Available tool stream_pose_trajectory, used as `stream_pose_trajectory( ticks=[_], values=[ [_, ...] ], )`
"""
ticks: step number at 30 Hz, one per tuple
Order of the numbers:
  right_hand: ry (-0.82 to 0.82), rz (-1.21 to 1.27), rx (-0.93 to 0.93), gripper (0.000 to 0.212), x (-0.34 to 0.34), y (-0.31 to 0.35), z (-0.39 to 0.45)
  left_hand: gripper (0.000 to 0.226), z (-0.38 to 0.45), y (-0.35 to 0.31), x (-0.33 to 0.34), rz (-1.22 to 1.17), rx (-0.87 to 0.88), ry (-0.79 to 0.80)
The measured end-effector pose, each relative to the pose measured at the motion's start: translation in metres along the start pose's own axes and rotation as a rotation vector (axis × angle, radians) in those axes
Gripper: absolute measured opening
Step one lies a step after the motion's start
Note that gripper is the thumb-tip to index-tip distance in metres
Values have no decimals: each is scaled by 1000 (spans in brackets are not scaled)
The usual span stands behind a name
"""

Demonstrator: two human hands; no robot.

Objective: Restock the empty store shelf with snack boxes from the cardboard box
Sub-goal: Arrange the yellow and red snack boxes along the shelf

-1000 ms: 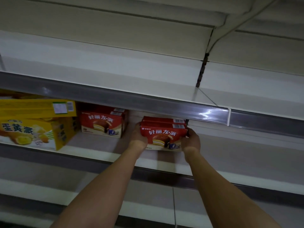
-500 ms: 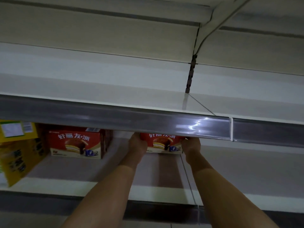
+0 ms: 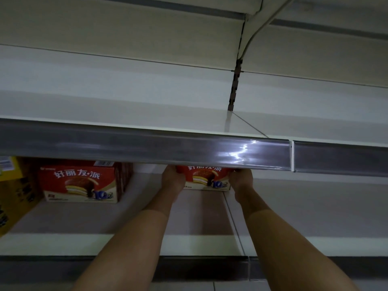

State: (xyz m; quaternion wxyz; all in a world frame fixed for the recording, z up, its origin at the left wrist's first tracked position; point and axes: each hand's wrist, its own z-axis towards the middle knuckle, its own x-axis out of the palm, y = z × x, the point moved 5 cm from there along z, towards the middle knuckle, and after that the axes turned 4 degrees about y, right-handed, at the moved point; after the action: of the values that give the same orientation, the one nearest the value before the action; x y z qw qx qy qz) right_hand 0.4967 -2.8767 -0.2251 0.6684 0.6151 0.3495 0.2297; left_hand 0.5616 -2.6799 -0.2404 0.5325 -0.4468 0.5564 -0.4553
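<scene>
Hands reach deep under the upper shelf's grey price rail (image 3: 147,144), one on each side of a red snack box (image 3: 204,177). The left hand (image 3: 172,180) presses against the box's left end and the right hand (image 3: 241,180) against its right end, so the grip is a two-handed hold on the box; the fingers themselves are hidden behind the box and the rail, and I cannot tell how they curl. The box sits low on the lower shelf (image 3: 189,244), far back, its front face turned outward and its top edge cut off by the rail. Whether its base fully rests on the shelf cannot be told.

Well apart to the left stands a second red snack box (image 3: 80,183) of the same print, upright on the same shelf. Further left, at the frame's edge, a yellow box (image 3: 14,198) stands just beside it. The upper shelf (image 3: 126,110) shows a bare pale surface.
</scene>
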Motion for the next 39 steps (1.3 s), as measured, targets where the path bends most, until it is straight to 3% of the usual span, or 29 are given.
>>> stream_pose_trajectory(
  ticks=[7, 10, 12, 14, 16, 19, 25, 29, 34, 39],
  values=[
    [45, -51, -18, 25, 5, 2, -8, 50, -8, 0, 4, 63, 47, 113],
    [-156, -181, -21, 34, -2, 8, -28, 52, -23, -3, -10, 66, 88, -3],
    [-298, -305, -124, 36, -3, 20, -50, 43, -37, -7, -26, 137, 140, -94],
    [-324, -358, -259, 27, 6, 34, -72, 29, -54, -11, -44, 184, 210, -195],
    [-253, -360, -383, 18, 24, 46, -92, 20, -72, -10, -66, 159, 229, -324],
    [-61, -385, -459, 23, 61, 55, -119, 21, -93, -4, -103, 95, 198, -489],
    [447, -256, -285, 36, 146, 46, -158, 41, -96, 15, -197, 137, 83, -753],
    [607, -232, -157, 56, 181, 46, -180, 57, -78, 31, -241, 102, -29, -709],
    [625, -200, -155, 53, 205, 60, -191, 59, -48, 40, -261, -36, -63, -569],
    [625, -135, -117, 58, 223, 56, -192, 74, -25, 56, -261, -367, -73, -389]
  ],
)
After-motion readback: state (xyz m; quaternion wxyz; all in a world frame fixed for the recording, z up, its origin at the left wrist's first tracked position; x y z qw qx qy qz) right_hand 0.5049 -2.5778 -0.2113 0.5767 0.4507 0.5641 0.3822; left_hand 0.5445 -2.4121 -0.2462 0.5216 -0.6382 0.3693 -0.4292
